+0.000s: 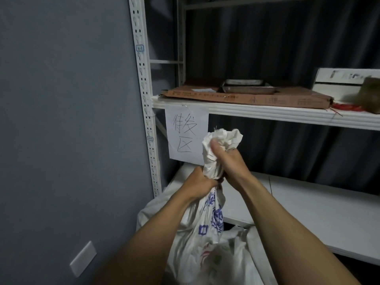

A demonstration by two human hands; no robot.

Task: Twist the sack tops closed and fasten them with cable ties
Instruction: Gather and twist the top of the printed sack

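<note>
Head view is showing the left hand [200, 183] and right hand [225, 161] clenching the sack [209, 219] neck, standing beside the lower shelf's [308, 212] front edge; soft, crumpling fabric, best gripped below the bunch.

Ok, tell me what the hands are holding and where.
Both grip the white sack by its bunched neck: right hand upper, left hand just below.

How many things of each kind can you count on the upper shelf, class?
Flattened cardboard box: 1
Metal tray: 1
White box: 1
Brown bundle: 1
Red item: 1
Total: 5
</note>
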